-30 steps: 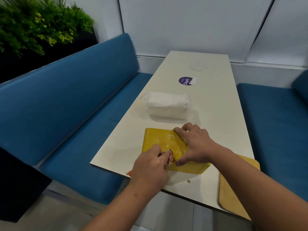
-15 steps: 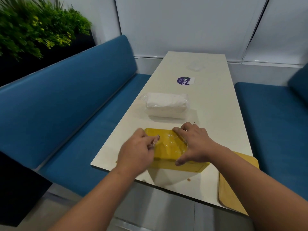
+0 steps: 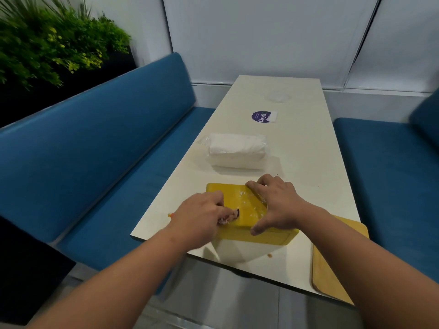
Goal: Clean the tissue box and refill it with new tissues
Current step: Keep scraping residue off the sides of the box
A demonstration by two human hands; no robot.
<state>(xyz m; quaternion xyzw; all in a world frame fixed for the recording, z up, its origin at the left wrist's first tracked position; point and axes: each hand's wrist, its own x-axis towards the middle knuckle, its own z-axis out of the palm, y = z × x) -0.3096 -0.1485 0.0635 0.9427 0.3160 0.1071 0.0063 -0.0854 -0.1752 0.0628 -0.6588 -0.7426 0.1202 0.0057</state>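
A yellow tissue box [image 3: 247,211] lies on the near end of the white table [image 3: 306,162], its top smeared with white streaks. My left hand [image 3: 202,217] grips a small wad of cleaning material [image 3: 229,217] and presses it on the left part of the box top. On the box's right side my right hand [image 3: 278,203] rests with its fingers spread, thumb down the front face. A clear-wrapped pack of white tissues [image 3: 235,149] sits just beyond the box.
A yellow board [image 3: 332,269] lies at the table's near right corner. A purple round sticker [image 3: 261,116] and a clear plastic piece [image 3: 278,95] are farther up the table. Blue benches [image 3: 95,148] flank both sides; plants [image 3: 47,43] stand at far left.
My left hand swept the wad left across the box top, then back toward the near middle. My right hand stayed on the box.
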